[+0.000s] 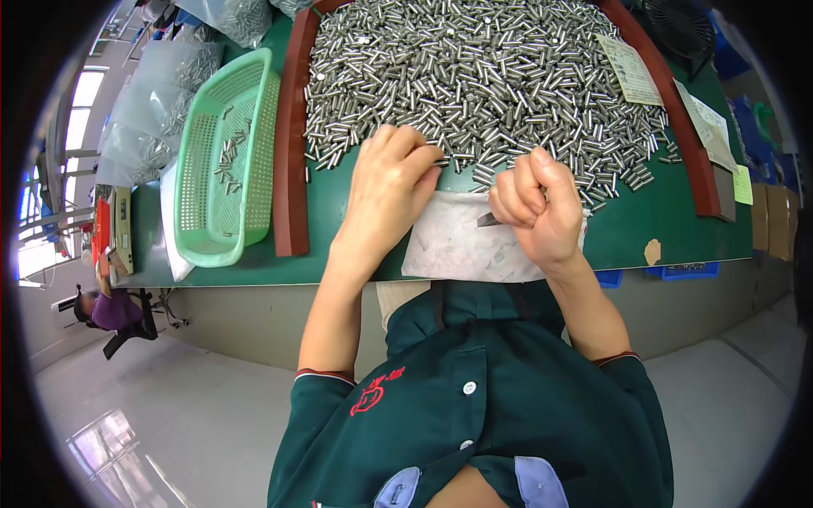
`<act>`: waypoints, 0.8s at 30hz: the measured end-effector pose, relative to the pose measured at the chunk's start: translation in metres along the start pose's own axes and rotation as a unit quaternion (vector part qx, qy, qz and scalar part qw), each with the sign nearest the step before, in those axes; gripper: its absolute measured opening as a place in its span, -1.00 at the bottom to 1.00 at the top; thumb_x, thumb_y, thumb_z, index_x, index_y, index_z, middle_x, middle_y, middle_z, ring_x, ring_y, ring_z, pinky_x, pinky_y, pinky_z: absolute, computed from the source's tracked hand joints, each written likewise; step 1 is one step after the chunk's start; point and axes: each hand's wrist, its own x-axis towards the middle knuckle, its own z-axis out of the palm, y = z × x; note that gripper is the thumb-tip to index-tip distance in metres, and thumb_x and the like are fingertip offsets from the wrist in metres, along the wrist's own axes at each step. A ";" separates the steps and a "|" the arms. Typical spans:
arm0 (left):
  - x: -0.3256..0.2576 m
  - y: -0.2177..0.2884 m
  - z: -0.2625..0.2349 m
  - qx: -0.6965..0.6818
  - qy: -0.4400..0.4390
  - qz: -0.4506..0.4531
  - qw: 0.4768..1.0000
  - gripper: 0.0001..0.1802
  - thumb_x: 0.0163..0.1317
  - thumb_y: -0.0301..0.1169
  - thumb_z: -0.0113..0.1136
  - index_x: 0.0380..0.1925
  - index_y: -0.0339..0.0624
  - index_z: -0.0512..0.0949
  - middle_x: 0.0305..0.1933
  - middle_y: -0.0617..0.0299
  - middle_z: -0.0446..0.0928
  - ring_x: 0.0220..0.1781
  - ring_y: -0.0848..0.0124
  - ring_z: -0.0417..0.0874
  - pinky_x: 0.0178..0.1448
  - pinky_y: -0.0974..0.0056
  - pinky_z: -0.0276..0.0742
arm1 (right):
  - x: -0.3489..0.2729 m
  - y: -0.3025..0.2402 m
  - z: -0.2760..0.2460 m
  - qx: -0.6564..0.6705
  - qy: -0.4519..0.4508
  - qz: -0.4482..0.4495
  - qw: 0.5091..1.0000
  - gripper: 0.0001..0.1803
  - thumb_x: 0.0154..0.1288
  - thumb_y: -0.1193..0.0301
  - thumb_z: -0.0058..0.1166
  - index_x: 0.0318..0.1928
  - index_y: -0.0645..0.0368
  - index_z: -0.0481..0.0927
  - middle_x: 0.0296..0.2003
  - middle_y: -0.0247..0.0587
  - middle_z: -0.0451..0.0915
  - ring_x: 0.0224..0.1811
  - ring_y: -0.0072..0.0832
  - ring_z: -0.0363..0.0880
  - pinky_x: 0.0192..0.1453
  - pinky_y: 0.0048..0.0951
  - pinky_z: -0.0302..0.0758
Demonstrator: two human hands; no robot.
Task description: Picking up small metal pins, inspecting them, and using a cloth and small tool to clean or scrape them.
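A large heap of small shiny metal pins (483,76) covers the green table (644,220) inside a brown curved border (292,144). My left hand (385,190) rests palm down at the near edge of the heap, fingers spread over a few pins. My right hand (538,207) is closed in a fist around a small dark metal tool (489,219), whose tip pokes out toward the left. Both hands sit above a worn white cloth (457,245) at the table's front edge.
A light green plastic basket (224,161) with several pins stands left of the border. Clear bags of pins (161,93) lie at the far left. Paper sheets (631,68) lie at the right, a black fan (677,25) behind. A seated person (110,309) is far left.
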 end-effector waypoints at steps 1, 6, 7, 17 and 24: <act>0.001 -0.002 0.004 0.014 -0.016 0.011 1.000 -0.83 -0.18 -0.56 0.19 -0.48 -0.21 0.51 -0.43 0.22 0.40 -0.33 0.26 0.40 -0.25 0.24 0.33 | 0.001 0.000 0.000 -0.002 0.001 0.000 1.000 -0.53 0.34 0.32 -0.42 -0.77 0.07 0.07 -0.85 -0.46 0.02 -0.80 -0.69 -0.11 -0.69 -0.59 -0.09; 0.005 -0.010 0.012 0.019 -0.025 0.025 0.999 -0.84 -0.19 -0.56 0.18 -0.49 -0.22 0.49 -0.44 0.21 0.39 -0.34 0.26 0.40 -0.25 0.24 0.33 | 0.002 0.000 0.000 0.000 0.003 -0.003 1.000 -0.53 0.34 0.31 -0.43 -0.77 0.07 0.08 -0.85 -0.46 0.03 -0.79 -0.69 -0.11 -0.69 -0.59 -0.09; 0.005 -0.010 0.014 0.044 -0.025 0.028 0.998 -0.84 -0.20 -0.56 0.18 -0.51 -0.23 0.48 -0.44 0.21 0.39 -0.34 0.26 0.40 -0.25 0.24 0.33 | 0.002 0.000 0.001 0.001 0.002 -0.001 1.000 -0.53 0.34 0.31 -0.43 -0.77 0.07 0.08 -0.85 -0.46 0.04 -0.79 -0.69 -0.11 -0.69 -0.60 -0.09; 0.002 -0.006 0.007 -0.059 -0.004 -0.037 0.998 -0.91 -0.06 -0.54 0.13 -0.54 -0.27 0.41 -0.47 0.18 0.44 -0.39 0.29 0.45 -0.29 0.30 0.37 | -0.006 0.001 0.000 0.004 0.060 0.010 0.998 -0.52 0.34 0.33 -0.45 -0.79 0.06 0.07 -0.88 -0.44 0.01 -0.82 -0.66 -0.13 -0.71 -0.58 -0.08; -0.012 -0.007 0.009 -0.684 0.085 -0.335 0.642 -0.74 0.17 -0.47 0.02 -0.13 -0.33 0.41 -0.33 0.10 0.54 -0.37 0.48 0.56 -0.23 0.44 0.50 | 0.000 0.000 0.002 0.009 0.028 0.009 1.000 -0.54 0.33 0.31 -0.43 -0.77 0.06 0.07 -0.86 -0.44 0.03 -0.80 -0.66 -0.12 -0.69 -0.58 -0.07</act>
